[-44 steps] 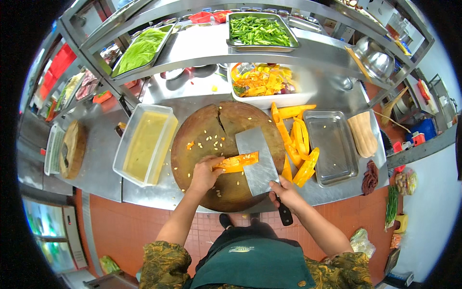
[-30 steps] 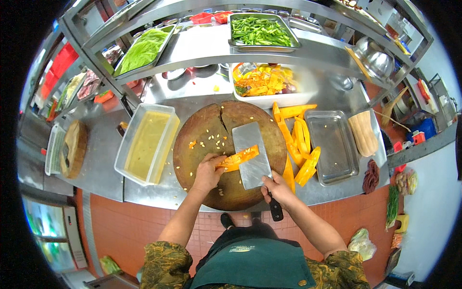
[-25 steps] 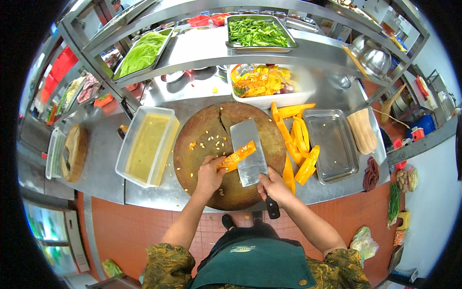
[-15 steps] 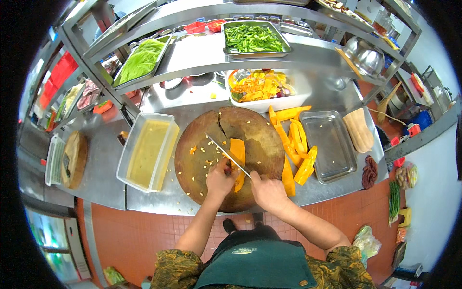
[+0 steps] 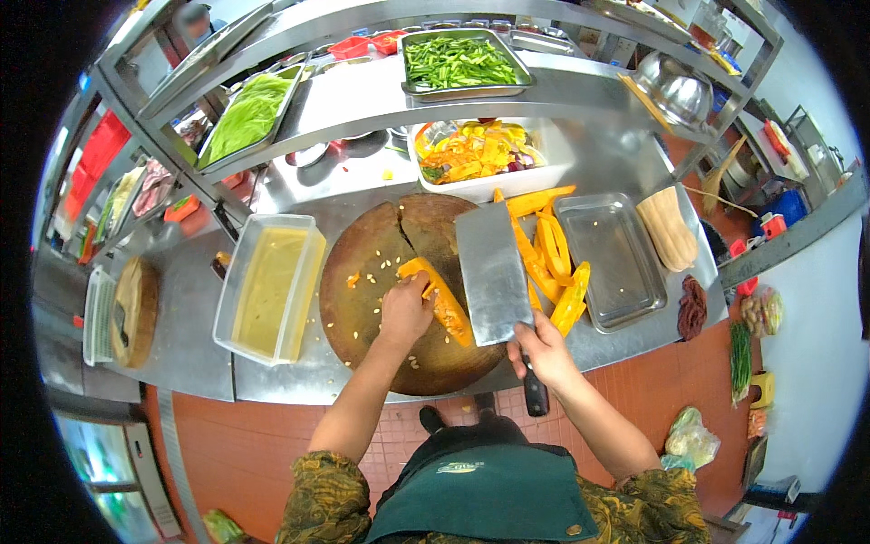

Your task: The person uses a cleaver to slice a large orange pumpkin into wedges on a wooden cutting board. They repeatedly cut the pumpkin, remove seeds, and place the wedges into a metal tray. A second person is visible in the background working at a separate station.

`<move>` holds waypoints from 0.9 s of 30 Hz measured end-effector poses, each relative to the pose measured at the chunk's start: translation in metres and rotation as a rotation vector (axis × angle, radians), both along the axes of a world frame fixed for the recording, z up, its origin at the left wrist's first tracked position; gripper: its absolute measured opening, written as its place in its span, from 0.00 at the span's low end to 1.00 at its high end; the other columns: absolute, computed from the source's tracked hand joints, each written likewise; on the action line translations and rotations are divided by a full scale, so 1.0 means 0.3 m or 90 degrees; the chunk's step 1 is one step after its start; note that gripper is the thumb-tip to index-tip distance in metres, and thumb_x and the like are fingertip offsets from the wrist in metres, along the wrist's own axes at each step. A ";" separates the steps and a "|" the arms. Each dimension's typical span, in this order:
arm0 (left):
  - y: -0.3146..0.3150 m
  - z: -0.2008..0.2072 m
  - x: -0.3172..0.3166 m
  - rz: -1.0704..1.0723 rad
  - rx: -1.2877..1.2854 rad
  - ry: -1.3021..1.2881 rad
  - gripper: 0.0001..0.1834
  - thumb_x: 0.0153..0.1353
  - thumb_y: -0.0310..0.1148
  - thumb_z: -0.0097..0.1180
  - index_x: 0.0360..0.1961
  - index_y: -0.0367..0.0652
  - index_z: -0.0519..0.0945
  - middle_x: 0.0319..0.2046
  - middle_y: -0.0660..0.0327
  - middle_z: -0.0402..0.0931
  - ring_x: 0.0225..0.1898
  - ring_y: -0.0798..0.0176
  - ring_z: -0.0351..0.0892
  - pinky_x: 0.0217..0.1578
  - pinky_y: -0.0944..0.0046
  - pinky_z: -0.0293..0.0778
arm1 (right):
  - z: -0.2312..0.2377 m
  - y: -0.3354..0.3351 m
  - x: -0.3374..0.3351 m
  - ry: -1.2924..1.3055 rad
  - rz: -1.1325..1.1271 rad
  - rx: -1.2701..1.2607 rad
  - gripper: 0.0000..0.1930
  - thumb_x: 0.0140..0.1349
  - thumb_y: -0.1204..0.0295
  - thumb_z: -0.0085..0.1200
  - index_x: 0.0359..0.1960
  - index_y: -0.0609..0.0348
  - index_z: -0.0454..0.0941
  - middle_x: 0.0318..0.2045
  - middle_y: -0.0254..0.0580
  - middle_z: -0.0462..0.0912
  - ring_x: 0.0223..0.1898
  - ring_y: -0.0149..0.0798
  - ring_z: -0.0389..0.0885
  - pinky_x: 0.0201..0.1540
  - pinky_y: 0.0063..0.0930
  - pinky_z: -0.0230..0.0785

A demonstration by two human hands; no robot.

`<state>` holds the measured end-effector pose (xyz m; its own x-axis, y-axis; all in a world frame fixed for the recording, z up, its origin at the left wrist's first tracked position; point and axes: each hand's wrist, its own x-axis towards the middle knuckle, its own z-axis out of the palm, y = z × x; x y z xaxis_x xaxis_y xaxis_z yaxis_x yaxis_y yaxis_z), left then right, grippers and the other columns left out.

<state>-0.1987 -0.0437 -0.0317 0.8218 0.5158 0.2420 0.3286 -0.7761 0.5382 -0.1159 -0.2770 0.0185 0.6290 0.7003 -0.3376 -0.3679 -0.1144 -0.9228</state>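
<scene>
My left hand (image 5: 406,311) grips an orange piece of squash (image 5: 449,313) that lies slantwise on the round wooden chopping block (image 5: 362,240). Its cut side with seedy flesh faces partly up. In my right hand (image 5: 544,349) is a cleaver (image 5: 492,272), held by its dark handle, with the broad blade turned flat toward me over the block's right side. Pale seeds and a few orange scraps lie scattered around my left hand. Long orange squash strips (image 5: 571,299) are heaped just right of the blade, partly hidden behind it.
Left of the block stands a clear plastic tub (image 5: 272,290) of yellowish liquid. To the right are a metal tray (image 5: 618,263), a peeled squash (image 5: 669,228) and a dark red cloth (image 5: 691,308). A white bin (image 5: 553,172) of peelings stands behind, under a metal shelf (image 5: 344,127).
The cleaver has lifted off the squash and swung right, its blade now showing flat. My left hand has turned the squash piece so it slants and shows its seedy side.
</scene>
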 end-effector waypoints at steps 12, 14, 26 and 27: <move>-0.058 -0.021 -0.011 0.094 -0.139 -0.015 0.12 0.45 0.32 0.62 0.28 0.37 0.74 0.23 0.47 0.78 0.29 0.43 0.80 0.31 0.52 0.75 | -0.045 -0.277 -0.087 -0.043 -0.022 -0.091 0.06 0.70 0.72 0.43 0.42 0.61 0.65 0.19 0.36 0.73 0.15 0.28 0.70 0.16 0.22 0.63; -0.060 -0.023 -0.013 0.096 -0.157 -0.019 0.12 0.45 0.31 0.63 0.28 0.37 0.74 0.23 0.48 0.78 0.28 0.45 0.81 0.31 0.54 0.75 | -0.061 -0.285 -0.067 -0.117 0.002 -0.119 0.06 0.70 0.71 0.43 0.40 0.61 0.66 0.19 0.36 0.74 0.15 0.28 0.71 0.16 0.22 0.63; -0.077 -0.030 -0.032 0.094 -0.210 -0.070 0.12 0.46 0.28 0.64 0.30 0.39 0.74 0.24 0.50 0.79 0.29 0.47 0.82 0.31 0.56 0.76 | -0.029 -0.247 -0.002 -0.220 0.061 -0.261 0.09 0.68 0.70 0.46 0.33 0.63 0.65 0.17 0.40 0.77 0.15 0.32 0.75 0.19 0.28 0.68; -0.078 -0.027 -0.035 0.096 -0.218 -0.079 0.12 0.46 0.28 0.64 0.30 0.39 0.74 0.24 0.51 0.79 0.28 0.47 0.81 0.31 0.55 0.76 | -0.025 -0.238 0.000 -0.219 0.071 -0.268 0.09 0.68 0.70 0.46 0.33 0.63 0.65 0.17 0.40 0.77 0.15 0.32 0.75 0.18 0.28 0.68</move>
<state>-0.2093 -0.0672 -0.0399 0.7063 0.6965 0.1269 0.3417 -0.4924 0.8005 -0.1158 -0.3485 0.0110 0.6818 0.6179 -0.3915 -0.0180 -0.5209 -0.8535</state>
